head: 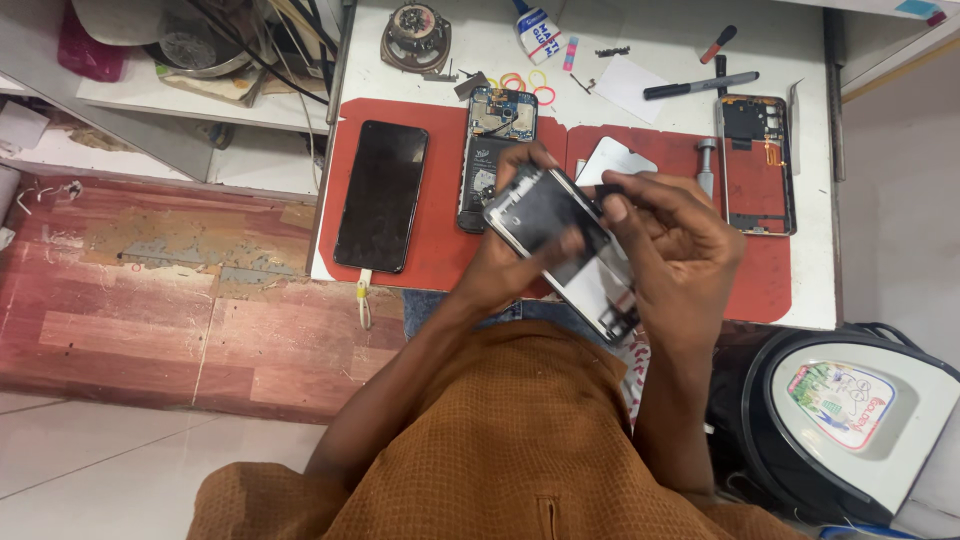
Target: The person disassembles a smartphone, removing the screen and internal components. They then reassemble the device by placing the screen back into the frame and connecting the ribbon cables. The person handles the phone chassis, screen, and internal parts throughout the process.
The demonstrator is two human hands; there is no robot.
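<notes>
1. A white table is seen from above, with a person in an orange-brown shirt seated at its near edge.
2. One red work mat is spread over most of the table.
3. Three phones or phone bodies are laid flat on the mat: one intact black phone at the left, one opened phone with its circuit board exposed in the middle, and one bare phone frame at the right.
4. A fourth, the stripped phone frame, is held tilted above the mat's near middle. A silvery rim, a dark inner panel at its upper end and a pale panel at its lower end are shown.
5. The left hand is clamped on the frame's upper end, fingers wrapped over its far edge and thumb laid on the dark panel.
6. The right hand is closed around a small dark tool whose tip is pressed at the frame's right edge; the hands are close together.
7. One black marker pen is laid behind the mat.
8. One glue tube is seen at the far edge.
</notes>
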